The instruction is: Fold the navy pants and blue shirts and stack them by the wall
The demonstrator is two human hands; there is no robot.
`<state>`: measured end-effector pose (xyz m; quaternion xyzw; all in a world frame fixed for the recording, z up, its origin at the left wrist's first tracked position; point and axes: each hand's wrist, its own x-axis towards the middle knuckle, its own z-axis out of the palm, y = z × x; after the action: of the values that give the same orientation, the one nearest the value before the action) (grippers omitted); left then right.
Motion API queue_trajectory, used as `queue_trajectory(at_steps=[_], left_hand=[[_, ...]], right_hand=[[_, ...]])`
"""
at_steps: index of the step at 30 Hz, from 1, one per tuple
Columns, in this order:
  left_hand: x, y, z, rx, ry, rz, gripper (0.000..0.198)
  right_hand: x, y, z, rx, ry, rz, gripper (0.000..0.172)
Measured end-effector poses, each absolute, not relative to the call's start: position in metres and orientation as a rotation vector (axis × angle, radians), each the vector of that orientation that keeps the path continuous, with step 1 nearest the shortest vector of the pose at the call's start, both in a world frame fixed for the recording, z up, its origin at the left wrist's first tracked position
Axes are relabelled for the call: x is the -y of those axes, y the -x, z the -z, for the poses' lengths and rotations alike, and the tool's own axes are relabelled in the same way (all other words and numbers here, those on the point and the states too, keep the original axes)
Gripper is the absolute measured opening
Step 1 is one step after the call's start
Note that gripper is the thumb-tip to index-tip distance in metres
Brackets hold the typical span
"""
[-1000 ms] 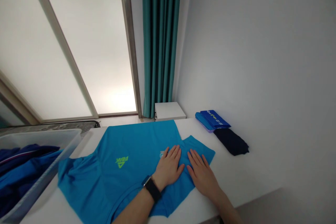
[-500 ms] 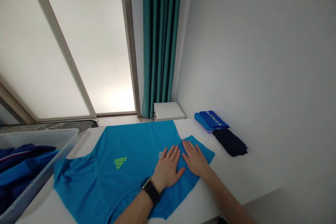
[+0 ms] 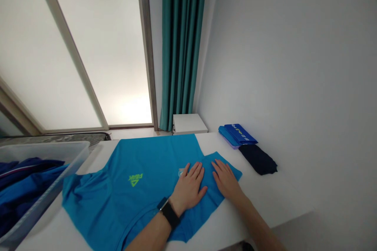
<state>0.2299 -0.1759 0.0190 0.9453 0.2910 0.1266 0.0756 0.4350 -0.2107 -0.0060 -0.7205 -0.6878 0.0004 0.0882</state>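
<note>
A blue T-shirt [image 3: 153, 160] with a yellow-green logo lies spread on the white table [image 3: 265, 200], its collar toward me. My left hand [image 3: 190, 186], with a black watch on the wrist, rests flat on the chest beside a small pale badge, fingers stretched out. Over the sleeve at the right lies my right hand [image 3: 226, 180], palm down with its fingers extended. Both hands touch the fabric without gripping it. The left sleeve side is wrinkled.
A clear plastic bin [image 3: 79, 153] of dark and bright blue clothes [image 3: 29, 188] stands at the left. Folded blue garments [image 3: 240, 134] and a folded dark garment [image 3: 259, 159] lie at the right by the wall. Behind the table are a white cabinet [image 3: 190, 123] and a green curtain [image 3: 182, 47].
My right hand has slid a little to the right along the sleeve, away from my left hand. The left hand stays in place on the T-shirt.
</note>
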Motion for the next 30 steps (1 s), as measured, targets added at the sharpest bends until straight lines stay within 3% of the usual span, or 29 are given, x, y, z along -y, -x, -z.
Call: queue_trajectory(at_steps=[9, 15, 21, 30], left_hand=[[0.194, -0.230, -0.015, -0.792, -2.822, -0.364, 0.075], [0.178, -0.218, -0.023, -0.941, -2.787, -0.329, 0.061], [0.184, -0.217, -0.016, -0.922, -2.780, -0.313, 0.072], [0.187, -0.220, -0.010, -0.981, -2.778, -0.346, 0.076]], right_hand=[[0.220, -0.433, 0.005, 2.053, 2.266, 0.023, 0.062], [0.222, -0.431, 0.009, 1.966, 2.328, 0.052, 0.065], [0.219, -0.449, -0.002, 2.164, 2.136, -0.033, 0.062], [0.194, -0.431, -0.009, 2.077, 2.223, 0.016, 0.060]])
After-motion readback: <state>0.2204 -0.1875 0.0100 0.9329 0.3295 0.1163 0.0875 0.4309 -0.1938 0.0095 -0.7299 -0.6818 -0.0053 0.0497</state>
